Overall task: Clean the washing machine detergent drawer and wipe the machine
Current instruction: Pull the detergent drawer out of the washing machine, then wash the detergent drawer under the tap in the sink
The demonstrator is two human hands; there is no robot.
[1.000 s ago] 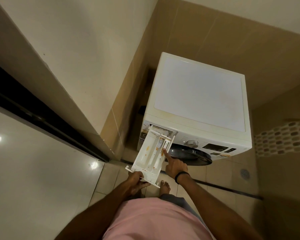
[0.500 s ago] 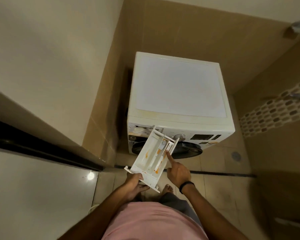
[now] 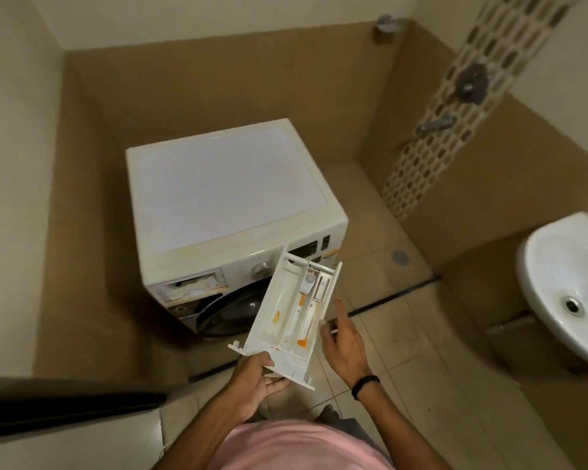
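Observation:
The white detergent drawer (image 3: 287,313) is out of the machine, held in the air in front of it, with orange residue in its compartments. My left hand (image 3: 255,385) grips the drawer's near end from below. My right hand (image 3: 343,344) hovers just right of the drawer with fingers apart, holding nothing. The white front-loading washing machine (image 3: 224,195) stands in the corner. Its empty drawer slot (image 3: 192,286) at the upper left of the front shows orange stains. The dark round door (image 3: 231,310) is partly hidden behind the drawer.
A white wall basin (image 3: 564,279) hangs at the right edge. A tap and valve (image 3: 469,83) sit on the mosaic strip of the right wall. A floor drain (image 3: 399,256) lies right of the machine. A dark door frame (image 3: 68,401) runs at lower left.
The drawer has come fully away from the machine and swung right. My right hand left the drawer's side and opened. The view turned right, bringing the basin into sight.

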